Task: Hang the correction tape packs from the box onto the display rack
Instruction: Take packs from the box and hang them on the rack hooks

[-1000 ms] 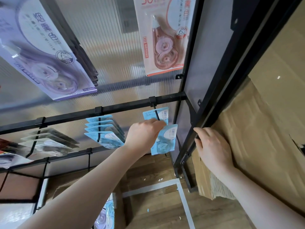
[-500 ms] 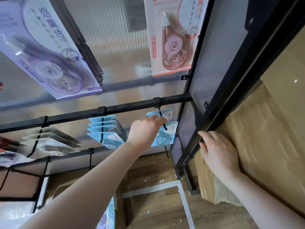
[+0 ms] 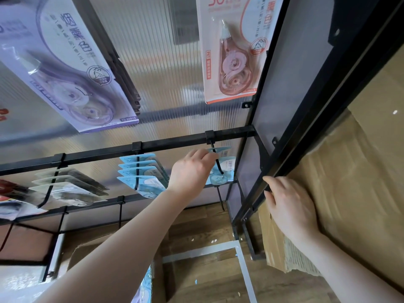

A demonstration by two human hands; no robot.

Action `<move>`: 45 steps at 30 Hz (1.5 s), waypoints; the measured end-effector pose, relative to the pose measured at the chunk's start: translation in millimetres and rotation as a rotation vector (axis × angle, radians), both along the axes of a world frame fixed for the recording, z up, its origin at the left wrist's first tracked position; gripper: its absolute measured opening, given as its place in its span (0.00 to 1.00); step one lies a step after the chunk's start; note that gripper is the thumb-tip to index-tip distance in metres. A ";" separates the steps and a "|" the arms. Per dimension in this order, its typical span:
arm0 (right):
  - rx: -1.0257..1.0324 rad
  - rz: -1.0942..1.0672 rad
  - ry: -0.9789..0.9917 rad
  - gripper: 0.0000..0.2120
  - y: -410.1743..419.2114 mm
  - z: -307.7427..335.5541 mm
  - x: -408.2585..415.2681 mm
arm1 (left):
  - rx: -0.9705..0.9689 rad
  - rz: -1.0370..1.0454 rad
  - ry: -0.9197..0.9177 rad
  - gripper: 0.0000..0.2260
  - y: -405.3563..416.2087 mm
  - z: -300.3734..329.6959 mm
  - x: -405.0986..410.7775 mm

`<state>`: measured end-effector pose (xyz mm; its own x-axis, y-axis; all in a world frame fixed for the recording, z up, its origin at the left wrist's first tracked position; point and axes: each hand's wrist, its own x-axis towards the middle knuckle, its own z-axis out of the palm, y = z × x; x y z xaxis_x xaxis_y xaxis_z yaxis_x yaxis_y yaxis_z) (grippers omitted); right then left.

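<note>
Your left hand (image 3: pixel 192 169) is up at the rightmost hook (image 3: pixel 216 159) on the middle rail (image 3: pixel 170 144) of the display rack, fingers curled and pinching the top edge of a light blue correction tape pack (image 3: pixel 227 166). The pack looks threaded onto the hook, close behind another blue pack (image 3: pixel 223 149) that hangs nearer the rail; whether its hole is fully over the upturned tip you cannot quite tell, since your knuckles cover that spot. Your right hand (image 3: pixel 290 206) lies spread and flat against the cardboard (image 3: pixel 349 182) leaning beside the rack, fingertips touching the black frame post (image 3: pixel 282 154), holding nothing.

So you are in the hanging step for this pack, near its end. Next, slide it back along the hook until it sits against the one behind, then let go and check it swings free.

One hook over to the left, a row of blue packs (image 3: pixel 142 173) already hangs. Down by your left forearm, more blue packs (image 3: pixel 146 283) show at the edge of a box (image 3: pixel 87 250) on the floor, so reach there for the next one.
</note>
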<state>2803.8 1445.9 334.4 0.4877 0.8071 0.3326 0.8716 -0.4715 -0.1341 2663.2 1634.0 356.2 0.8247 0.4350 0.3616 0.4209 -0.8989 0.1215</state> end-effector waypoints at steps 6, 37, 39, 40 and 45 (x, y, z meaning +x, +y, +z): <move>-0.049 0.010 -0.022 0.18 0.8 -0.9 -4.6 | 0.011 0.081 -0.061 0.16 -12.9 -5.0 -30.4; -0.409 0.141 0.037 0.21 105.9 -68.4 -332.8 | -0.195 0.489 0.119 0.18 32.9 -92.1 -489.0; -0.424 0.149 0.071 0.21 112.7 -76.1 -359.0 | -0.215 0.490 0.124 0.19 37.8 -101.5 -511.8; -0.442 0.155 0.081 0.21 115.4 -80.1 -370.4 | -0.233 0.487 0.128 0.20 39.1 -106.2 -520.3; -0.488 0.189 0.113 0.22 124.3 -109.6 -394.6 | -0.262 0.486 0.151 0.17 37.5 -138.5 -538.6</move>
<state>2409.2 1570.2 224.8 0.3301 0.9320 -0.1499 0.9401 -0.3389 -0.0366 2124.6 1671.6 217.7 0.5412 0.8366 0.0845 0.8086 -0.5454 0.2208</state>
